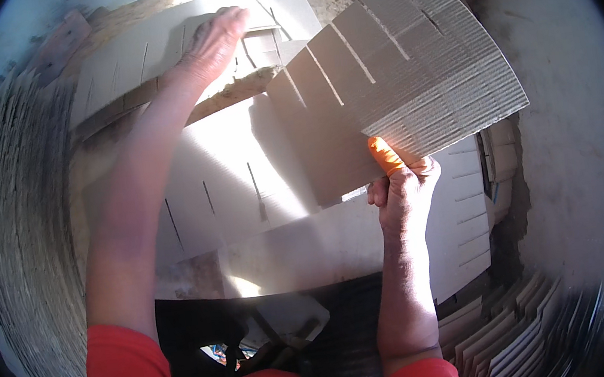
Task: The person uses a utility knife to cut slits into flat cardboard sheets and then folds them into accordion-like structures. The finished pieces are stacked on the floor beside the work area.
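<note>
My right hand [403,183] grips the lower edge of a slotted cardboard sheet [385,65], its thumb in an orange finger cover [386,155] lying on the near face. The sheet is tilted up, ribbed towards its right end, with a row of slits cut in from the far edge. My left hand [220,40] reaches far forward over another slotted cardboard piece [114,68]. Its fingers are curled and close together; their undersides and whatever they hold are hidden. A flat slotted cardboard sheet [234,189] lies below, partly behind the raised one.
A tall stack of cardboard sheets [26,245] lines the left side. More cardboard pieces [515,328] stand on edge at the lower right. A slotted sheet [460,214] lies right of my right forearm, beside a pale wall [561,89]. Bright sunlight falls across the work surface.
</note>
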Demonstrator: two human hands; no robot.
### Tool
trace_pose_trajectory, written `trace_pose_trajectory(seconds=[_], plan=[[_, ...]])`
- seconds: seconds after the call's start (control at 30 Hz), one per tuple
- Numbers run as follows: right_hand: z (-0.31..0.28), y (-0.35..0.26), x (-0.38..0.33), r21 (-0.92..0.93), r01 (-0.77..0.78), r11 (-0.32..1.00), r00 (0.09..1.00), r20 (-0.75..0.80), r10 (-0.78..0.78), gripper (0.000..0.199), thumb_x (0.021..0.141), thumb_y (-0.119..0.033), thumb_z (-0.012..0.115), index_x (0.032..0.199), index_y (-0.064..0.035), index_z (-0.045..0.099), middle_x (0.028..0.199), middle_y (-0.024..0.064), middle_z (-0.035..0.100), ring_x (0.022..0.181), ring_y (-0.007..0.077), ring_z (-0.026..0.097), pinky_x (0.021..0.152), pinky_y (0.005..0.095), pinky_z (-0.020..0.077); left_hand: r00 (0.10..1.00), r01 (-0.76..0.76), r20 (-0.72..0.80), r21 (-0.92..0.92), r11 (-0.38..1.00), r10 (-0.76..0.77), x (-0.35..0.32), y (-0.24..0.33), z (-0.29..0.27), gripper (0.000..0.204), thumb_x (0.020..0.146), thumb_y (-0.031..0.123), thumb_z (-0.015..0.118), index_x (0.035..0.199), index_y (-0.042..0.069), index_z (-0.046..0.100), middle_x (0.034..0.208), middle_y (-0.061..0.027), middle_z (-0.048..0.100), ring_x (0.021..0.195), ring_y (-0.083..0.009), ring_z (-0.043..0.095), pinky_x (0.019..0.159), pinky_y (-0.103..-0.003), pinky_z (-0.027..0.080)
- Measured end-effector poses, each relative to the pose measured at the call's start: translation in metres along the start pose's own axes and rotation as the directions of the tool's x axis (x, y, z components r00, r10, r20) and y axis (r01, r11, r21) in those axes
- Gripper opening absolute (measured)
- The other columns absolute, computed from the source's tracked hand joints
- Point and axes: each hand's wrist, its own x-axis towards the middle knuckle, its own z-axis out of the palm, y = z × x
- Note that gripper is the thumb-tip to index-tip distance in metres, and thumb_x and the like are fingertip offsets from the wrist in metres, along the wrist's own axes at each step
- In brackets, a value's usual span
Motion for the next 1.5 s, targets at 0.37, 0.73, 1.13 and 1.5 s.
trace_pose_trajectory(seconds=[0.37, 0.73, 1.13, 1.5], plan=[[0.003, 0.002, 0.0, 0.051, 0.008, 0.999, 1.0, 0.001, -0.008, 0.007, 0.083, -0.005, 0.071, 0.087, 0.0012, 0.07, 0.062, 0.0026, 0.059, 0.033, 0.0065, 0.037, 0.034, 0.0236, 0.0338, 0.915, -0.387, -0.015, 0.258, 0.886, 0.404, -0.038, 0.02, -0.003, 0.035, 0.081, 0.006, 0.058, 0.114, -0.004, 0.054, 0.102, -0.0154, 0.053, 0.093, -0.0305, 0.056, 0.084, -0.041, 0.048], [0.005, 0.002, -0.002, 0.047, 0.048, 0.998, 0.999, 0.022, -0.049, 0.003, 0.084, 0.0, 0.066, 0.085, 0.0027, 0.067, 0.064, 0.0038, 0.059, 0.033, 0.0068, 0.039, 0.034, 0.0237, 0.0377, 0.78, -0.596, -0.137, 0.136, 0.791, 0.611, -0.093, 0.058, -0.011, 0.024, 0.079, 0.006, 0.063, 0.101, -0.002, 0.058, 0.087, -0.0105, 0.052, 0.079, -0.0229, 0.055, 0.069, -0.036, 0.048], [-0.003, -0.002, 0.002, 0.034, -0.051, 0.998, 0.996, 0.069, 0.049, 0.029, 0.073, 0.007, 0.04, 0.09, 0.0116, 0.064, 0.061, 0.0132, 0.059, 0.03, 0.0077, 0.037, 0.031, 0.025, 0.0393, 0.786, -0.568, -0.17, 0.178, 0.803, 0.594, -0.145, 0.074, -0.03, 0.033, 0.071, 0.014, 0.061, 0.098, -0.006, 0.058, 0.102, -0.017, 0.051, 0.089, -0.0232, 0.053, 0.067, -0.037, 0.052], [-0.006, -0.011, 0.006, 0.084, -0.066, 0.994, 0.995, 0.08, 0.059, 0.011, 0.081, 0.003, 0.055, 0.078, 0.008, 0.064, 0.053, 0.0062, 0.054, 0.03, 0.0066, 0.036, 0.03, 0.0243, 0.0352, 0.808, -0.58, -0.048, 0.109, 0.807, 0.587, -0.146, 0.062, -0.015, 0.05, 0.072, 0.014, 0.062, 0.117, -0.009, 0.058, 0.117, -0.0225, 0.056, 0.093, -0.0268, 0.056, 0.079, -0.039, 0.051]])
